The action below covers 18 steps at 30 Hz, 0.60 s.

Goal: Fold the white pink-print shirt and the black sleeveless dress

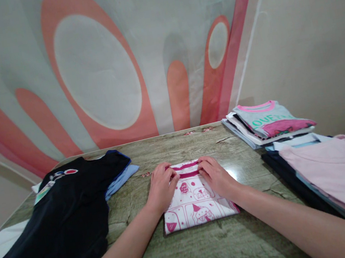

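Note:
A white T-shirt (pixel 190 202) with a magenta cartoon print lies folded into a compact rectangle in the middle of the table. Its magenta-trimmed neckline faces the far side. My left hand (pixel 162 185) pinches the left end of the collar, fingers curled over the fabric. At the collar's right end, my right hand (pixel 215 174) grips the cloth the same way, thumb and fingers together. The fingers of both hands cover the shirt's upper corners.
On the left, a black T-shirt (pixel 72 219) lies spread over light blue and white cloth. At the right stand two folded stacks, one topped by a grey shirt with pink trim (pixel 265 116), the nearer by a pink T-shirt (pixel 343 171). A wood-patterned table (pixel 192 256) meets a printed wall.

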### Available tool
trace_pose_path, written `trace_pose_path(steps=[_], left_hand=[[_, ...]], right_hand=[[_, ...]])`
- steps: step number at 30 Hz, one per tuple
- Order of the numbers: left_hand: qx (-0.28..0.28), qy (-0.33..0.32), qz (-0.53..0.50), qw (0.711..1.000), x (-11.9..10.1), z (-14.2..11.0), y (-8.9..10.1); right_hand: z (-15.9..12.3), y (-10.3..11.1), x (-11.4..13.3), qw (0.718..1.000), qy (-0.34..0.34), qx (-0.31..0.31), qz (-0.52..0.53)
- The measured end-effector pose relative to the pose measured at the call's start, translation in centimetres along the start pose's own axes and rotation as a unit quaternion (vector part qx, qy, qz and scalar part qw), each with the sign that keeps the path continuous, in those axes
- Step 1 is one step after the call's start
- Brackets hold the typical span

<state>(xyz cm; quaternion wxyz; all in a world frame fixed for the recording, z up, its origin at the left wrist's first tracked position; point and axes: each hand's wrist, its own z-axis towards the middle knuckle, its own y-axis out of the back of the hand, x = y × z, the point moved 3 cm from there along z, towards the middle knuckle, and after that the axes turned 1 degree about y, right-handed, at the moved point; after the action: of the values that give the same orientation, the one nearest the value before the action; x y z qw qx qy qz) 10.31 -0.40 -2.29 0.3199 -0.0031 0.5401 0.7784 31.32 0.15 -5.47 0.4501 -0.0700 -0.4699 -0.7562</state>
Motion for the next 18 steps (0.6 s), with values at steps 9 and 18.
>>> trace_pose_path(steps=[9,18], left_hand=[[-0.005,0.005,0.053,0.999,0.31,0.09,0.18],[-0.027,0.035,0.072,0.996,0.92,0.23,0.32]], right_hand=[[0.0,0.39,0.21,1.0,-0.002,0.002,-0.017],[0.16,0.66,0.17,1.0,-0.028,-0.004,-0.008]])
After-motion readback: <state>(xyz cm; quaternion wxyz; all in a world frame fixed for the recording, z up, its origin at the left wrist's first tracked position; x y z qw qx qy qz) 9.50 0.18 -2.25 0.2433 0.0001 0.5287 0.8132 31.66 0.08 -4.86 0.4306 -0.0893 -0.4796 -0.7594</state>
